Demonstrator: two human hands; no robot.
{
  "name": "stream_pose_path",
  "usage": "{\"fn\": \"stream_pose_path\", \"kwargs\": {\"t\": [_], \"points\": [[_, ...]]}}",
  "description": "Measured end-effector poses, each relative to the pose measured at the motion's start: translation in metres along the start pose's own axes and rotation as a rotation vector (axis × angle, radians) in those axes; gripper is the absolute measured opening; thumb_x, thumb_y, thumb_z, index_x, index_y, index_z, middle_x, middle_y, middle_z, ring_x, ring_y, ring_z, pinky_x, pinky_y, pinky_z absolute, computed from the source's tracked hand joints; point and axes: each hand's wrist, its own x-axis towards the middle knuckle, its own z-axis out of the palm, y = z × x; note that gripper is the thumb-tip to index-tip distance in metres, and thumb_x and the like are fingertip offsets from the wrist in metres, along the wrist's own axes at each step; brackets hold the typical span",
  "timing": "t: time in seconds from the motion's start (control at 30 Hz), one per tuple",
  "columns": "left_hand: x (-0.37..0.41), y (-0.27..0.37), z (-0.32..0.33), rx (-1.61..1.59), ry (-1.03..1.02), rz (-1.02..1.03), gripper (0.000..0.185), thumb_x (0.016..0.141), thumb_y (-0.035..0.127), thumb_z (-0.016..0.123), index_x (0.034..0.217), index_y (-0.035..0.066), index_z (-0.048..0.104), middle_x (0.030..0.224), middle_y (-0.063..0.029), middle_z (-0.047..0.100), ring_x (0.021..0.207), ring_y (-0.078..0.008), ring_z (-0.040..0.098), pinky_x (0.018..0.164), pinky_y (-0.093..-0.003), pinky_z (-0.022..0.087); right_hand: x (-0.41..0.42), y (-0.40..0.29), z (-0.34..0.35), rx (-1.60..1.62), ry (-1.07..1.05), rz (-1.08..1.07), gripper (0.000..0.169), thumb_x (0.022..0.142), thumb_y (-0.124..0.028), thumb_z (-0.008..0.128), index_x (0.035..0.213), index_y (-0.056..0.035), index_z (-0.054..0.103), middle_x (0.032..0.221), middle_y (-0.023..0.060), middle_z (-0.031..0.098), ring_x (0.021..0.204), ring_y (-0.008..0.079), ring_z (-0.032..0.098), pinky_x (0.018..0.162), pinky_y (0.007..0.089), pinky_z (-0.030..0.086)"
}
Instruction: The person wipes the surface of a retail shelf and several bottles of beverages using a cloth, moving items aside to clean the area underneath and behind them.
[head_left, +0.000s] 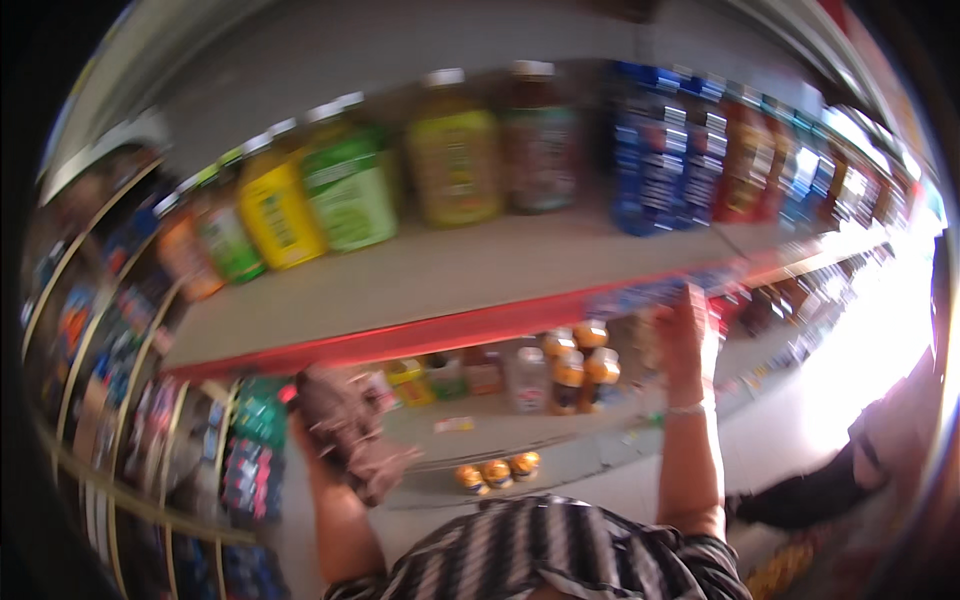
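Observation:
My left hand is shut on a crumpled brown cloth, just below the shelf's red front edge at its left part. My right hand is at the same edge further right, touching or grasping a blurred bluish clear plastic item; motion blur hides the exact grip. Behind, on the grey shelf, stand a yellow bottle, a green bottle, a yellow-green drink bottle, a dark tea bottle and several blue bottles.
Below, a lower shelf holds orange-capped bottles and a clear bottle. Three gold-topped items stand in front. A wire rack of packaged goods curves along the left. Another person's dark-clad limb shows at lower right.

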Motion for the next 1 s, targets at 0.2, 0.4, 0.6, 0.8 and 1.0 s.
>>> {"fn": "stream_pose_path", "kwargs": {"t": [0.2,0.4,0.6,0.8,1.0], "points": [[-0.014,0.01,0.067,-0.022,-0.119,0.118,0.065,0.083,0.053,0.051,0.117,-0.002,0.051,0.107,-0.0161,0.061,0.09,-0.0342,0.064,0.077,-0.0445,0.054,0.001,-0.021,-0.022,-0.031,0.056,-0.113,0.019,0.095,-0.024,0.054,0.101,-0.0059,0.059,0.09,0.0027,0.06,0.073,0.0117,0.056,0.065,0.024,0.048],[-0.021,0.02,0.039,0.01,0.019,0.239,0.053,0.084,0.042,0.053,0.118,0.001,0.05,0.104,-0.0119,0.061,0.09,-0.0221,0.062,0.078,-0.0363,0.053,0.012,-0.013,-0.034,0.026,-0.128,-0.018,0.023,0.095,-0.026,0.055,0.107,-0.0069,0.06,0.096,0.0032,0.064,0.077,0.0112,0.059,0.066,0.0217,0.05],[-0.019,0.032,0.025,0.032,0.066,0.282,0.057,0.083,0.041,0.053,0.124,0.002,0.048,0.109,-0.0103,0.059,0.096,-0.0222,0.061,0.085,-0.0353,0.05,0.006,-0.013,-0.023,0.025,-0.045,-0.003,0.024,0.095,-0.028,0.055,0.107,-0.0076,0.059,0.097,0.0022,0.063,0.082,0.0105,0.06,0.063,0.0189,0.049],[-0.013,0.043,0.021,0.042,0.033,0.248,0.06,0.082,0.043,0.055,0.123,0.0,0.047,0.108,-0.0125,0.059,0.096,-0.0238,0.06,0.086,-0.0365,0.049,0.002,-0.015,-0.009,-0.037,-0.038,-0.006,0.023,0.094,-0.026,0.056,0.108,-0.0081,0.058,0.1,0.0042,0.063,0.081,0.0122,0.06,0.066,0.0206,0.05],[-0.012,0.046,0.024,-0.025,0.033,0.204,0.062,0.076,0.047,0.064,0.12,0.004,0.052,0.107,-0.0169,0.062,0.088,-0.0307,0.065,0.078,-0.043,0.056,-0.001,-0.015,-0.023,-0.089,-0.15,-0.127,0.024,0.094,-0.021,0.057,0.114,-0.0068,0.057,0.102,0.0042,0.061,0.081,0.0111,0.057,0.067,0.0222,0.049]]}}
